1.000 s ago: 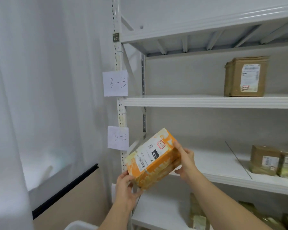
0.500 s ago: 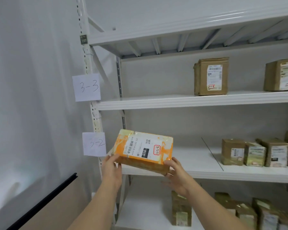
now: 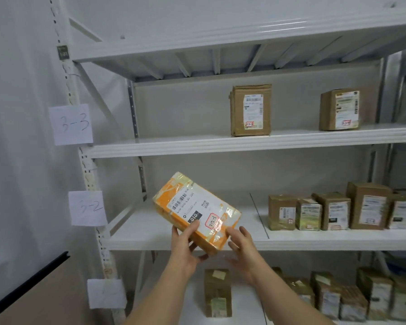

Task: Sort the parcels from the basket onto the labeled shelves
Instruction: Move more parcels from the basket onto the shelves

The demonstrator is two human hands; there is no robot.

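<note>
Orange and shiny with tape, the parcel (image 3: pixel 196 211) sits tilted in the air just in front of the shelf (image 3: pixel 314 240) marked 3-2 (image 3: pixel 87 208), and its red sticker seems to say 3-2 too. Your left hand (image 3: pixel 185 245) has its grip pinching the near bottom corner, while your right hand (image 3: pixel 240 242) is spread loose beside the box, maybe only brushing it. One hand on slick tape could let it slip and drop to the brown boxes (image 3: pixel 218 292) below.

Upright sign (image 3: pixel 71 124) "3-3"; orange parcel (image 3: pixel 195 211) "010"
</note>
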